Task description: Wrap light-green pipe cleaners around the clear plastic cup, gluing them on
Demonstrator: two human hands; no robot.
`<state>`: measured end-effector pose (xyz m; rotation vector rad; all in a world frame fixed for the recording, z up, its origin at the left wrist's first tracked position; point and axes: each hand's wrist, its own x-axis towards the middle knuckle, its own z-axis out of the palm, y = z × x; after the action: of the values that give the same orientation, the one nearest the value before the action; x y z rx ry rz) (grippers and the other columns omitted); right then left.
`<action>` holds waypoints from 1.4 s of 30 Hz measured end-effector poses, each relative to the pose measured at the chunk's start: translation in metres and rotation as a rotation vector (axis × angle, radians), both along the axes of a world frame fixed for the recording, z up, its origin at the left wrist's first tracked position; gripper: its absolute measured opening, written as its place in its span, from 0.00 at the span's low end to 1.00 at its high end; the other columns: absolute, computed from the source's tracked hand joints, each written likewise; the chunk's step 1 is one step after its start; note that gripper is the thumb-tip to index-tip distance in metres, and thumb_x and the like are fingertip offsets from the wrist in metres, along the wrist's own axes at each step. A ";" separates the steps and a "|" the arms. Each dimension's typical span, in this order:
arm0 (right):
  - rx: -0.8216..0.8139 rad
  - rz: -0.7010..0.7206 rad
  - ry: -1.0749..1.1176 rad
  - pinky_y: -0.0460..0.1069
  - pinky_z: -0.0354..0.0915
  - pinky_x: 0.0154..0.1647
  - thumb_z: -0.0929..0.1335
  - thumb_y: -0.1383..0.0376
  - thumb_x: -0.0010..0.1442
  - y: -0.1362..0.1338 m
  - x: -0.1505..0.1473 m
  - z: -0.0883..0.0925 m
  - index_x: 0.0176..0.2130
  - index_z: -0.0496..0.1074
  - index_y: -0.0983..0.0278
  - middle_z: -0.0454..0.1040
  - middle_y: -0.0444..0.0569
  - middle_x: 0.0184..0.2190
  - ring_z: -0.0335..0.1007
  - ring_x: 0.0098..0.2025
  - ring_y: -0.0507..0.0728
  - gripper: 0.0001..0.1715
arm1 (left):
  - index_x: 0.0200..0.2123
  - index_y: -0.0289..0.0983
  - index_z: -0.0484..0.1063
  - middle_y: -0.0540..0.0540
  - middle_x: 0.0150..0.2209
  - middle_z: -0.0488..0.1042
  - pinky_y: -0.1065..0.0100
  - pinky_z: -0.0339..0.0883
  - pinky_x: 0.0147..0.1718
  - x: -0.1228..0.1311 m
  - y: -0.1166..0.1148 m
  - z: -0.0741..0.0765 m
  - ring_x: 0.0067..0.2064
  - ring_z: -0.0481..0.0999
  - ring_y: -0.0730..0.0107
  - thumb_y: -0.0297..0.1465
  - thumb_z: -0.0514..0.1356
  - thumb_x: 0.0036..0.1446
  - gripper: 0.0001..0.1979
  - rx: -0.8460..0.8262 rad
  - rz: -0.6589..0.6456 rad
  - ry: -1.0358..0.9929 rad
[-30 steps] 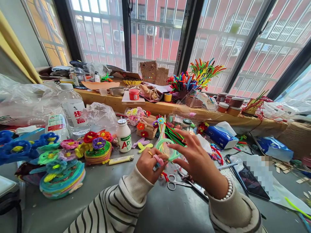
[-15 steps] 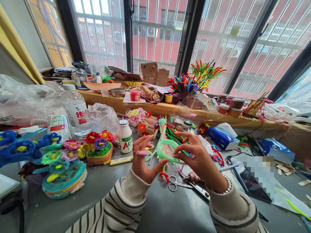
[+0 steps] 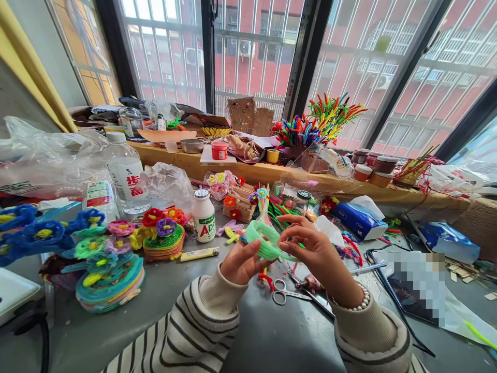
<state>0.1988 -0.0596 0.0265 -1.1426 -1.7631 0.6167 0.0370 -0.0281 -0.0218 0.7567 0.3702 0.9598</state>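
Observation:
Between my two hands, above the grey table, is a light green ring of coiled pipe cleaner point(image 3: 267, 252), tilted so its hollow middle shows. My left hand point(image 3: 241, 263) grips its left side, thumb on top and fingers beneath. My right hand point(image 3: 310, 247) pinches its right edge between thumb and fingers, the other fingers raised. On the table just below lie small scissors point(image 3: 289, 293) and a bit of red pipe cleaner point(image 3: 266, 281). A white drink bottle point(image 3: 203, 217) stands left of my left hand.
Pipe-cleaner flowers on a round coiled base point(image 3: 111, 285) and a smaller coiled pot point(image 3: 163, 243) stand at left. A yellow strip point(image 3: 199, 254) lies near the bottle. Tissue packs point(image 3: 359, 220) and a dark tablet-like device point(image 3: 411, 290) are at right. A cluttered ledge point(image 3: 174, 160) runs behind.
My left hand has turned and closed on the left side of the green ring, where it was open and apart before. The ring has tilted; my right hand still pinches it.

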 end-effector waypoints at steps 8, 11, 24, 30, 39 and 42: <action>-0.017 -0.012 -0.027 0.50 0.65 0.39 0.67 0.60 0.52 0.001 -0.003 -0.003 0.28 0.72 0.62 0.66 0.51 0.45 0.59 0.52 0.57 0.08 | 0.42 0.40 0.66 0.49 0.39 0.73 0.70 0.69 0.36 0.000 -0.001 0.005 0.39 0.73 0.69 0.33 0.65 0.41 0.22 -0.014 0.065 0.075; -0.007 -0.043 -0.038 0.49 0.66 0.38 0.66 0.60 0.52 0.001 -0.003 -0.004 0.33 0.72 0.61 0.65 0.51 0.46 0.60 0.50 0.57 0.09 | 0.38 0.37 0.68 0.49 0.36 0.74 0.71 0.69 0.35 0.001 0.000 0.006 0.37 0.74 0.71 0.32 0.65 0.40 0.19 -0.037 0.096 0.114; 0.130 -0.175 -0.303 0.50 0.67 0.34 0.65 0.62 0.53 -0.012 -0.008 0.001 0.40 0.66 0.63 0.72 0.50 0.35 0.69 0.36 0.55 0.12 | 0.35 0.34 0.67 0.45 0.33 0.75 0.73 0.71 0.28 0.003 0.002 0.012 0.32 0.76 0.70 0.28 0.61 0.46 0.11 -0.203 0.272 0.141; 0.133 -0.134 -0.312 0.46 0.66 0.31 0.65 0.67 0.54 -0.018 -0.011 0.007 0.33 0.69 0.63 0.72 0.45 0.29 0.69 0.30 0.51 0.04 | 0.34 0.33 0.67 0.45 0.30 0.75 0.73 0.71 0.29 0.002 0.006 0.008 0.30 0.76 0.70 0.33 0.64 0.41 0.15 -0.240 0.295 0.114; 0.078 -0.193 -0.276 0.44 0.60 0.25 0.64 0.67 0.54 -0.054 -0.032 0.012 0.28 0.67 0.62 0.69 0.42 0.23 0.65 0.24 0.50 0.03 | 0.41 0.36 0.66 0.43 0.41 0.74 0.65 0.69 0.39 -0.006 -0.004 0.008 0.42 0.74 0.59 0.39 0.63 0.41 0.23 0.040 0.225 0.092; 0.096 -0.169 -0.237 0.44 0.60 0.25 0.63 0.67 0.55 -0.067 -0.030 0.004 0.28 0.67 0.62 0.69 0.43 0.23 0.64 0.24 0.50 0.05 | 0.40 0.35 0.67 0.41 0.39 0.75 0.59 0.68 0.40 -0.005 -0.010 0.008 0.45 0.72 0.51 0.41 0.64 0.38 0.25 0.164 0.220 0.113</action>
<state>0.1693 -0.1271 0.0304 -1.3241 -1.8481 0.3014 0.0319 -0.0376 -0.0133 0.9361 0.4849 1.1670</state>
